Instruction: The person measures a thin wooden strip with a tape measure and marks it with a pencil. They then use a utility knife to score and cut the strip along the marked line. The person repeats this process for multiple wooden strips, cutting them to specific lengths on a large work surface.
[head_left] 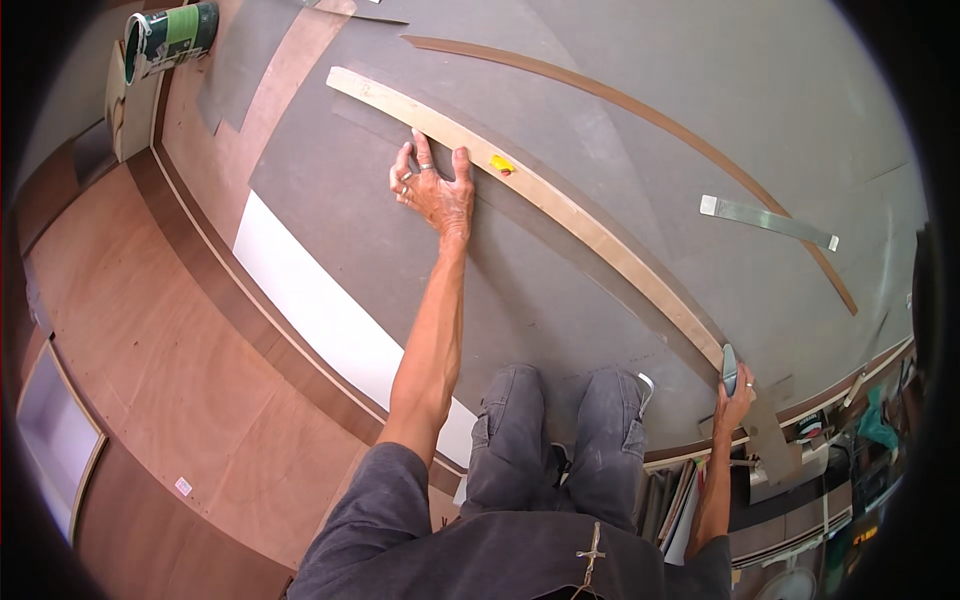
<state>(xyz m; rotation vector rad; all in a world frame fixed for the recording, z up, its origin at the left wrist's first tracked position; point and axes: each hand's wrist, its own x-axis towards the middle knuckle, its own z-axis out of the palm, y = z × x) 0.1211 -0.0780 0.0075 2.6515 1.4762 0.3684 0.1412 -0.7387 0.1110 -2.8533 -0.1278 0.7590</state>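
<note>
A long pale wooden batten [592,224] runs diagonally over the grey sheet-covered surface [318,220], with a small yellow object [502,164] on it. My left hand [434,190] has its fingers apart, with fingertips at the near edge of the batten's upper-left part. At the batten's lower-right end, my right hand [735,400] is closed on a grey hand tool [729,368], whose exact kind I cannot make out. A dark, thin band shows along the batten's near side.
A thin brown strip [620,92] and a short metal strip [768,220] lie beyond the batten. A green-labelled bucket [172,42] stands upper left. A white sheet [305,295] borders the plywood panels [180,370]. Cluttered materials [875,435] fill the lower right.
</note>
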